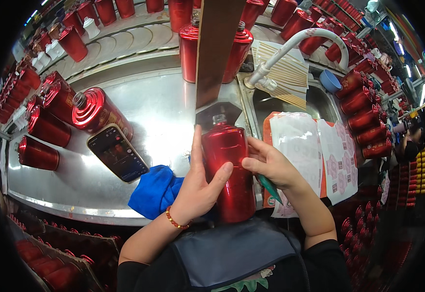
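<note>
A glossy red bottle (pixel 229 177) with a bare threaded neck stands upright near the bench's front edge, between my hands. My left hand (pixel 200 177) is against its left side, fingers straight and thumb across the front. On the right side, my right hand (pixel 273 163) grips it with the thumb on the front face. A flat green piece, perhaps a scraper (pixel 269 189), sticks out below my right palm; its other end is hidden. Beside my left wrist lies a crumpled blue cloth (pixel 155 192). Sticker sheets (pixel 297 141) lie just right of my right hand.
A phone (pixel 117 153) leans on a red bottle (pixel 98 109) at left. A dark upright post (pixel 216 53) rises ahead. Behind the sticker sheets are a sink (pixel 319 107), a white faucet (pixel 314 34), gold-striped sheets (pixel 283 68) and a blue bowl (pixel 330 81). A conveyor (pixel 120 44) carries bottles behind.
</note>
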`<state>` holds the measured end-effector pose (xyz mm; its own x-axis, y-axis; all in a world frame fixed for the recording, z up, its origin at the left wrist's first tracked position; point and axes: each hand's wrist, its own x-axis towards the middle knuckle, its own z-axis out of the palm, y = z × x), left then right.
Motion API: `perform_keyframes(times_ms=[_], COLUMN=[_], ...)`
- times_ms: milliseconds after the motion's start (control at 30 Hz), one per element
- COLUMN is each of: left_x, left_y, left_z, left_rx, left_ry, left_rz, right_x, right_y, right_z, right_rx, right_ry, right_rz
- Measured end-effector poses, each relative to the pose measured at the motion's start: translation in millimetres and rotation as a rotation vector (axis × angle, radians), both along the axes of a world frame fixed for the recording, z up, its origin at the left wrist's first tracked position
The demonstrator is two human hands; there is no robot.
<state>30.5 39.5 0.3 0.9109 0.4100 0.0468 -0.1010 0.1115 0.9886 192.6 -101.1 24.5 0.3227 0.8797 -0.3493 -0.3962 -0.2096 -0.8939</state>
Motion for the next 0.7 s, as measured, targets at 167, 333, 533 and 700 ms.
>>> perform_keyframes(times_ms=[167, 333, 533, 700], left_x=[1, 10, 16, 4], left_y=[0, 2, 4, 1], left_z=[-4, 9, 5, 0], left_rx=[0.043, -0.090, -0.149, -0.184], left_ry=[0.015, 0.013, 0.017, 0.029], left_rz=[0.002, -0.001, 0.103, 0.048], right_x=[3, -2, 11, 82], right_y=[-3, 1, -5, -105], right_z=[5, 0, -9, 3], right_rx=[-0.014, 0.070, 0.002, -0.326], right_ry=[0.004, -0.024, -0.262, -0.823], right_rz=[0.042, -0.064, -0.039, -0.207])
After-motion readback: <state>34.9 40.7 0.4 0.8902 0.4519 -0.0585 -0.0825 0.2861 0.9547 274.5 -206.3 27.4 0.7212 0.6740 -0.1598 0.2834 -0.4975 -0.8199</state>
